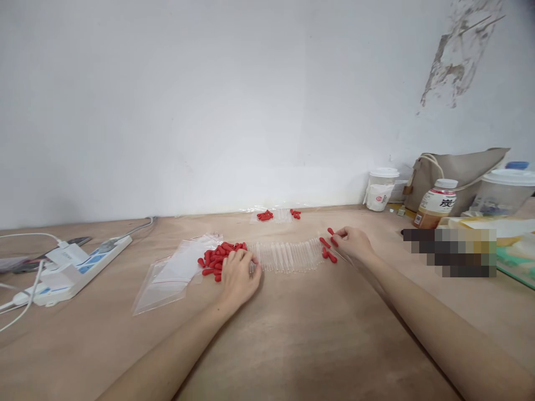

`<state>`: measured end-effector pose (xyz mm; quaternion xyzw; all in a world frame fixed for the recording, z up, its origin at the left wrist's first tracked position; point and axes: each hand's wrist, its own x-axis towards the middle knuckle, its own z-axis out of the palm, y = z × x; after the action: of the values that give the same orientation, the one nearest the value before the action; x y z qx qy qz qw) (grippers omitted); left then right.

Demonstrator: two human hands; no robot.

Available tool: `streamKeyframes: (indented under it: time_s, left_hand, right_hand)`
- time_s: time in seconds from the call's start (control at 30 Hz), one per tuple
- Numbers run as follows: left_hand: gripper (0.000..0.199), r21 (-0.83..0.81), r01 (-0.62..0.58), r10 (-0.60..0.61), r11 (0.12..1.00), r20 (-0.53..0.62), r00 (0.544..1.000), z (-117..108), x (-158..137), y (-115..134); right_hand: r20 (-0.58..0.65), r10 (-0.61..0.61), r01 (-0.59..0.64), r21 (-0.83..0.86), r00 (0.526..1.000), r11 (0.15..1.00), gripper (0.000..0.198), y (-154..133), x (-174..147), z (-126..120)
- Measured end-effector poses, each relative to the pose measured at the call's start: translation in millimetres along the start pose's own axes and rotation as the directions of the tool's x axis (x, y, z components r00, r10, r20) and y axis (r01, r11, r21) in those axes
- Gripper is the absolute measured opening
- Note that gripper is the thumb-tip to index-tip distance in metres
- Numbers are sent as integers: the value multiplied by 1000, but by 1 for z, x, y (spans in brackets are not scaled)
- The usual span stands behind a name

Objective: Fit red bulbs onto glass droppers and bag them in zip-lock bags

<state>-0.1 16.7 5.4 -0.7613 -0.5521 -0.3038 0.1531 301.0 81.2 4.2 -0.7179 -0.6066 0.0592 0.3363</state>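
Note:
Clear thin tubes [286,256], which look like dropper pipettes, lie side by side in a row across the middle of the table. At their left end is a heap of red rubber dropper bulbs [215,255]. My left hand [240,275] rests against the heap and the row's left end, fingers curled; whatever is under them is hidden. Beyond the row's right end, my right hand [351,242] pinches a red bulb [334,241] between thumb and fingers. Several more red bulbs [330,256] lie close to those fingertips, beside the tube ends.
Clear zip bags [175,273] lie left of the heap. A smaller group of red bulbs [264,215] sits in clear plastic by the wall. A power strip [90,267] with cables stands left. At right are a lidded cup [378,192], a bottle [437,205] and a grey bag [463,172].

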Motion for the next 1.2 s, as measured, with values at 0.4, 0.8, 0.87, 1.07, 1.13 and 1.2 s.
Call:
streamKeyframes:
  time_s: [0.4, 0.8, 0.87, 1.07, 1.13, 1.2]
  left_hand:
    - [32, 323, 122, -193, 938, 196, 961, 27, 60, -6]
    - [26, 321, 84, -164, 943, 232, 959, 35, 63, 7]
    - [27, 259, 36, -97, 965, 228, 969, 24, 57, 11]
    - [19, -23, -233, 231, 972, 254, 939, -6, 15, 8]
    - [16, -156, -320, 344, 935, 164, 925, -6, 2, 4]
    - [17, -225, -363, 393, 904, 104, 914, -2, -6, 1]
  right_hand:
    - [-95, -382, 394, 174, 919, 903, 38, -2, -40, 15]
    - [-270, 310, 5, 762, 912, 648, 29, 23, -27, 17]
    - [-229, 252, 17, 770, 940, 637, 25, 16, -33, 13]
    - [-81, -151, 163, 720, 985, 675, 22, -15, -62, 19]
    - [-27, -318, 263, 634, 948, 728, 27, -26, -73, 22]
    - [27, -459, 374, 537, 888, 756, 26, -37, -85, 21]
